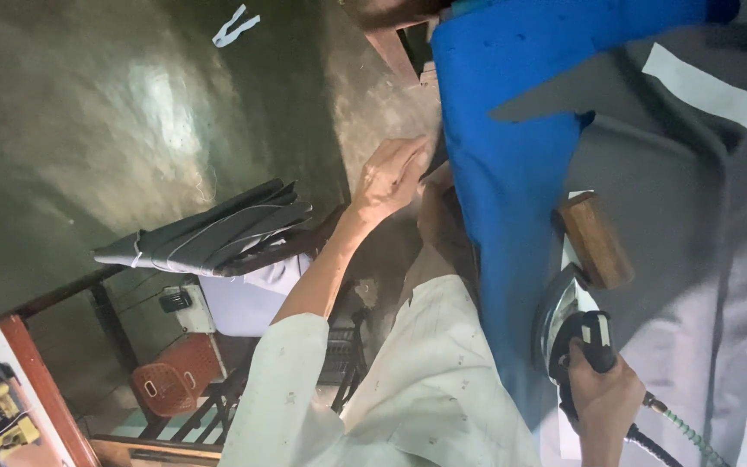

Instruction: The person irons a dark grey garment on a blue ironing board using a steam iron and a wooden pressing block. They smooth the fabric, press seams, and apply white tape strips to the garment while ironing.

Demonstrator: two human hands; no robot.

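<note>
The right hand [605, 393] grips the iron [564, 324] tight on the grey cloth [650, 173], which could burn, while the left hand [388, 179] hangs open at the blue cover [494, 173]

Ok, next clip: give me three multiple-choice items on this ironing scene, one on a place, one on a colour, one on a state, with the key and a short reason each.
1. Where does the wooden block sit?
A. on the floor
B. on the grey fabric, just beyond the iron
C. on the chair

2. What colour is the cloth covering the board's edge?
A. red
B. blue
C. yellow

3. What is the right hand doing?
A. gripping the iron's handle
B. lying flat and empty on the fabric
C. holding scissors

Key: 1 B, the block lies on the grey fabric next to the iron's tip. 2 B, the cloth along the near edge is bright blue. 3 A, the fingers wrap the black handle, while the left hand is at the blue cloth's edge.
</note>
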